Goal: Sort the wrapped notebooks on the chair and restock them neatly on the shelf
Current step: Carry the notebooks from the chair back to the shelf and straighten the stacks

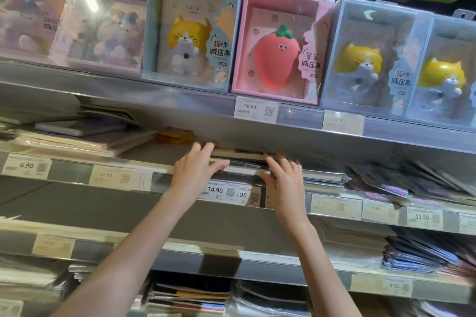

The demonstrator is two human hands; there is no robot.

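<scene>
Both arms up at the second shelf [77, 162] now, and the stack of wrapped notebooks [242, 159] is lying flat right at its front lip, between my two hands. My left hand [198, 170] is on the stack's left end, fingers laid straight along the top and the thumb running along the front edge, so it's pressing and steadying rather than clutching. My right hand [283, 180] is at the other end, fingers spread and relaxed against the stack; it's blurred, so exactly where each fingertip sits I can't tell, but nothing looks curled round anything. Flat hands on both ends, and I reckon that's the point: bracket the pile so the slippery wrappers don't fan out while it gets squared up and eased back.

The slot is tight. The shelf above [180, 103], with the boxed cat [190, 33] and strawberry [280, 49] notebooks, hangs low, so the stack has to go in flat. Just right sits another pile of notebooks [322, 179], a looser heap [412, 177] beyond it. The 34.90 price tag [219, 190] is directly below my stack. The chair is out of sight from here
</scene>
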